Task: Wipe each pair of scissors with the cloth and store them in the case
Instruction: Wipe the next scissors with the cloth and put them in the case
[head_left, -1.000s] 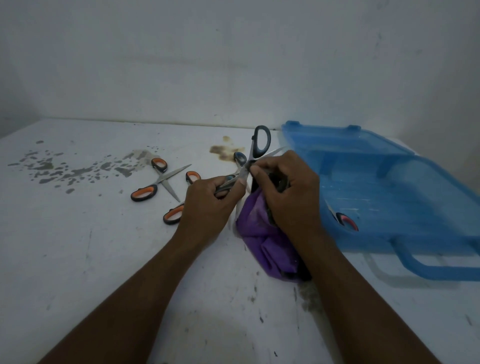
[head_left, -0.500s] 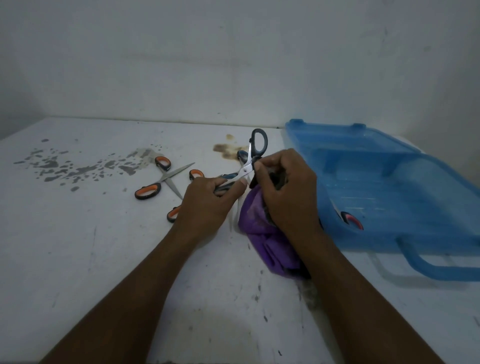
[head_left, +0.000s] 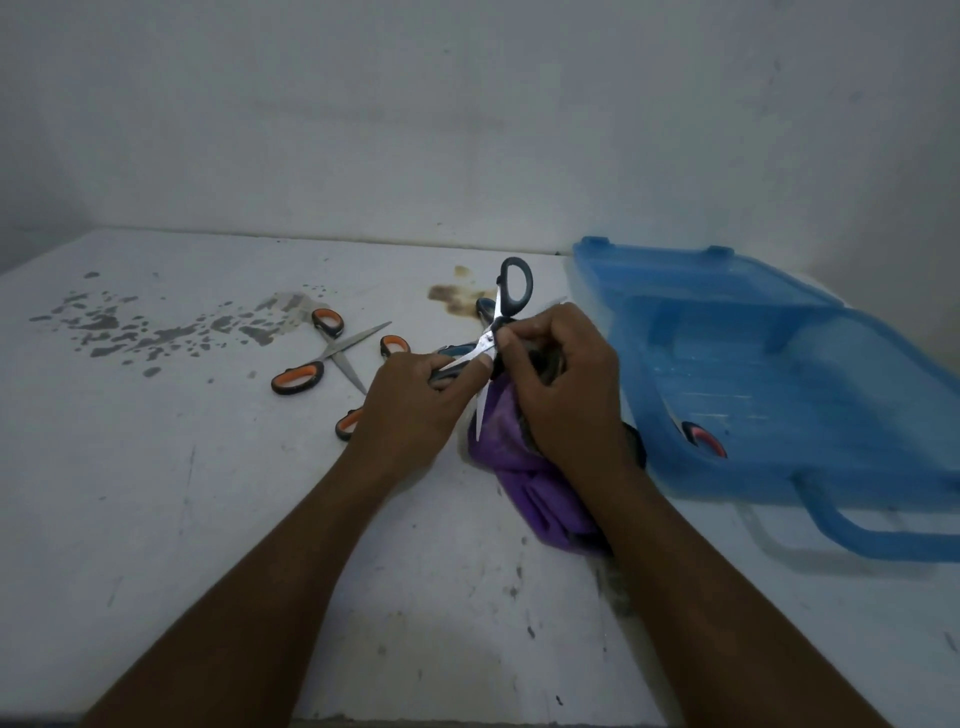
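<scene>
1. Since a second ago you have swung the open scissors (head_left: 500, 332) more upright: the black loop now stands above your hands and one blade points down at the cloth (head_left: 524, 467).
2. Your left hand (head_left: 415, 400) has its grip clamped on the lower handle of the scissors.
3. Your right hand (head_left: 561, 389) pinches the scissors at the pivot and holds the purple cloth bunched under its palm.
4. An orange pair (head_left: 327, 353) lies open on the bench (head_left: 156, 493) left of your hands; another orange handle (head_left: 349, 423) shows behind your left wrist.
5. The blue case (head_left: 779, 389) lies open to your right, with one pair (head_left: 701, 436) inside.
</scene>
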